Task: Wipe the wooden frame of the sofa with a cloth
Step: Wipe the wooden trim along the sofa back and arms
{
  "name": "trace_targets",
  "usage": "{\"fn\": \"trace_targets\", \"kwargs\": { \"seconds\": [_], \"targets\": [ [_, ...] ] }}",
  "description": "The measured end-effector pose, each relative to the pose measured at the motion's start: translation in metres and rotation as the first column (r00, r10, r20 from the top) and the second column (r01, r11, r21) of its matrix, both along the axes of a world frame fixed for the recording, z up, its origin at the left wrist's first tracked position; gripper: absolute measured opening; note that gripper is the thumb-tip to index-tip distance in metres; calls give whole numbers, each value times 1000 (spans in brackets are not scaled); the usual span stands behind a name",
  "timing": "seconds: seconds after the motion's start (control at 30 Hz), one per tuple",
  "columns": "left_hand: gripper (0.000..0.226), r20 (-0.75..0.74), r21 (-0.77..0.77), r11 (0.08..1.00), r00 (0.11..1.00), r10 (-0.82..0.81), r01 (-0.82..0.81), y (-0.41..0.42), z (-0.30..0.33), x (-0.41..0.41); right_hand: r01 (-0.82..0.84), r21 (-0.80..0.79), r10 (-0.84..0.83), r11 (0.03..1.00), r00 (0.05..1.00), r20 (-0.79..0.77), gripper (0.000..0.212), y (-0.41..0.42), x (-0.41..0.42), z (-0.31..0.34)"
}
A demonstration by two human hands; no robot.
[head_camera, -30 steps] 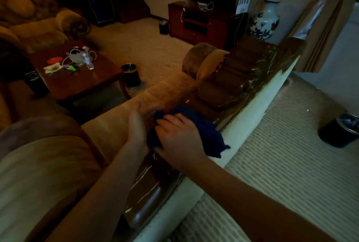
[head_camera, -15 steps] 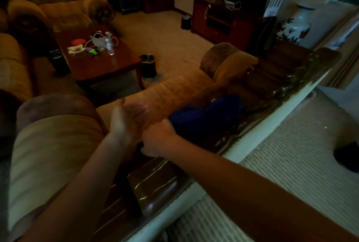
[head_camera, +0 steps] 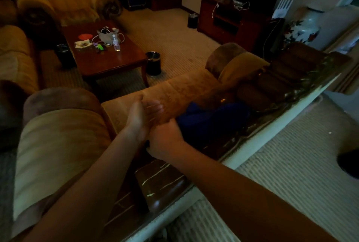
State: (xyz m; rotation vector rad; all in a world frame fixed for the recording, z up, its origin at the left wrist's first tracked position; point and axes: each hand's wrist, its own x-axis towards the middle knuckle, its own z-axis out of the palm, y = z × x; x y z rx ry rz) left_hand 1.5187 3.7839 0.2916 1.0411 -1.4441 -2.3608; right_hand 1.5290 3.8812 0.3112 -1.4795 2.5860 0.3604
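Observation:
A dark blue cloth [head_camera: 211,119] lies stretched along the glossy dark wooden frame [head_camera: 163,181] on top of the sofa's back. My right hand [head_camera: 167,140] is closed around the cloth's near end, low on the frame. Beside it, my left hand [head_camera: 143,113] rests with fingers spread against the tan sofa cushion [head_camera: 180,88], touching the right hand and holding nothing. Carved wood [head_camera: 291,90] continues along the frame to the far right.
A wooden coffee table [head_camera: 108,57] with a bottle, cables and small items stands ahead. Small black bins [head_camera: 153,62] sit on the carpet. An armchair [head_camera: 64,6] is at far left, a cabinet [head_camera: 229,22] and large vase [head_camera: 303,27] at the back right.
My right hand moved from flat on top of the bunched cloth to gripping its near end, and the cloth now lies drawn out along the frame. The view shifted right.

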Motion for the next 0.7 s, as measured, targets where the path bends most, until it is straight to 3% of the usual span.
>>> {"fn": "trace_targets", "kwargs": {
  "seconds": [0.1, 0.2, 0.27, 0.33, 0.47, 0.57, 0.63, 0.7],
  "targets": [
    [53, 0, -36, 999, 1000, 28, -28, -7, 1, 1, 108, 13, -108, 994, 993, 45, 34, 6, -29, 10],
    [52, -21, -60, 998, 1000, 7, -8, -12, -4, 9, 396, 61, -393, 916, 918, -44, 41, 38, -99, 43],
    [52, -15, -62, 998, 1000, -5, 4, -9, -8, 11, 479, 51, -474, 876, 876, -87, 42, 57, -122, 53],
    [52, 10, -60, 998, 1000, -13, 13, -2, -9, 7, 434, 28, -429, 901, 898, -98, 47, 55, -110, 45],
    [51, 61, -53, 997, 996, -57, 60, 15, -1, -7, 256, -244, -286, 935, 953, -95, 47, 35, -39, 21],
    [52, 65, -58, 993, 993, -96, 100, 21, 4, -14, 124, -300, -169, 946, 977, -132, 44, 41, -16, 16],
    [52, 58, -45, 993, 992, -108, 110, 23, 9, -17, 162, -283, -209, 945, 968, -143, 45, 54, -36, 21],
    [51, 71, -51, 994, 993, -97, 101, 25, 13, -18, 325, -256, -373, 910, 913, -166, 48, 71, -76, 33]
  ]
}}
